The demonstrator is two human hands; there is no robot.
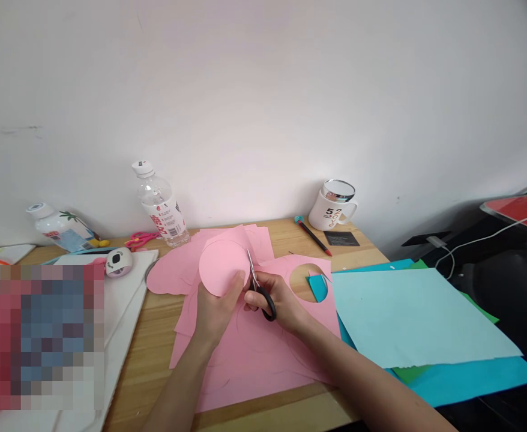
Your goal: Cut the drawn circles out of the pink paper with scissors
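Observation:
My left hand (216,309) pinches a pink paper circle (222,267) and holds it upright above the desk. My right hand (276,303) grips black-handled scissors (260,289), fingers through the loops, with the blades pointing up at the circle's right edge. Under both hands lie pink paper sheets (254,354); one has a round hole (307,281) cut out of it.
A light blue sheet (416,315) lies over darker blue and green sheets at the right. At the back stand a white mug (333,207), a red pen (314,236), a clear bottle (161,205) and a tipped bottle (60,228). White board (126,288) lies left.

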